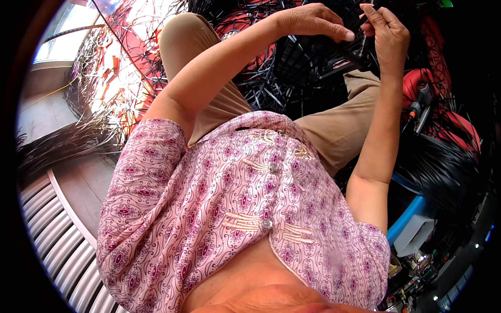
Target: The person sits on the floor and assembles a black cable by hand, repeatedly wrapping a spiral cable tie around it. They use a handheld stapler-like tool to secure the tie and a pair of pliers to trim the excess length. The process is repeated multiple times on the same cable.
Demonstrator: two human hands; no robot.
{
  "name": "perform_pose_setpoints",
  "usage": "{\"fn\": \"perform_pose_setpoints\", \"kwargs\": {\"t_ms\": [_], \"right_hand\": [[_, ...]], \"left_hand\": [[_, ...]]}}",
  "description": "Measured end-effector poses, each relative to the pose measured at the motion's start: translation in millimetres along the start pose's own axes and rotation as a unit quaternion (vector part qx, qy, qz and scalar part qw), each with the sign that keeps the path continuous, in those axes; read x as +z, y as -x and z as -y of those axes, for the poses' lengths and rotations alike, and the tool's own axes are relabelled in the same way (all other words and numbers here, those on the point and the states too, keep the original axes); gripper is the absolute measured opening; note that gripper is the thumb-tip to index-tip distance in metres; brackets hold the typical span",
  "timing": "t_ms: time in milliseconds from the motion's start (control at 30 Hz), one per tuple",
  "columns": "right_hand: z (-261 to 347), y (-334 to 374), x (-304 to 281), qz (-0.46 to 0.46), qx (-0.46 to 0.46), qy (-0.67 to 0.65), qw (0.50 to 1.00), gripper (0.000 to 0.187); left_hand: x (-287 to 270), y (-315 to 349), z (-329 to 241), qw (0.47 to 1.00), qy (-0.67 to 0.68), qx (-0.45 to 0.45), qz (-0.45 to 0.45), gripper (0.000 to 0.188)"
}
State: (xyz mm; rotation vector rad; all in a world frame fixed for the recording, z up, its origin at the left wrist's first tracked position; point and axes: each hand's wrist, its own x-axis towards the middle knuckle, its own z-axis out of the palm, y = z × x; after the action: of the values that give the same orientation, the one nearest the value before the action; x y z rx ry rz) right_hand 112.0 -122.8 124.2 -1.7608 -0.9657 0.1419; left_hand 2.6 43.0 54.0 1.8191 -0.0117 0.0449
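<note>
A black woven plastic basket (298, 61) sits between my knees, its open weave partly lost in shadow. My left hand (313, 22) is bent over its upper edge with the thumb stretched to the right; the fingertips are partly hidden against the dark weave, and the hand seems closed on the basket. Just to the right, my right hand (387, 32) is raised with thumb and forefinger pinched together. What lies in that pinch is too thin and dark to make out. Loose black plastic strips (258, 86) surround the basket.
Red cloth (417, 78) lies under tangled strips, with a dark tool with an orange part (415, 110) at the right. Below it are a bundle of black strips (443, 167) and a white container (415, 237). More strips (68, 141) lie left, beside a slatted bench (62, 235).
</note>
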Motion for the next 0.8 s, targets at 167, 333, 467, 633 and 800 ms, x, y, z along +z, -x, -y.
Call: {"fn": "perform_pose_setpoints", "kwargs": {"t_ms": [167,333,467,633,800], "right_hand": [[-31,-17,0,-0.010,0.046,-0.004,0.999,0.030],[-69,-31,14,0.012,0.071,-0.015,0.997,0.031],[-85,-35,28,-0.018,-0.085,0.233,0.968,0.029],[-105,-39,38,-0.014,-0.201,0.282,0.938,0.021],[-107,-35,37,-0.016,-0.242,0.334,0.911,0.017]], "left_hand": [[9,-7,-2,0.987,0.137,-0.059,-0.057,0.066],[8,-11,2,0.984,0.148,-0.070,-0.076,0.065],[9,-15,11,0.982,0.169,-0.034,-0.072,0.049],[10,-9,17,0.996,0.052,0.049,-0.044,0.029],[18,6,-5,0.932,-0.243,0.258,-0.073,0.015]]}}
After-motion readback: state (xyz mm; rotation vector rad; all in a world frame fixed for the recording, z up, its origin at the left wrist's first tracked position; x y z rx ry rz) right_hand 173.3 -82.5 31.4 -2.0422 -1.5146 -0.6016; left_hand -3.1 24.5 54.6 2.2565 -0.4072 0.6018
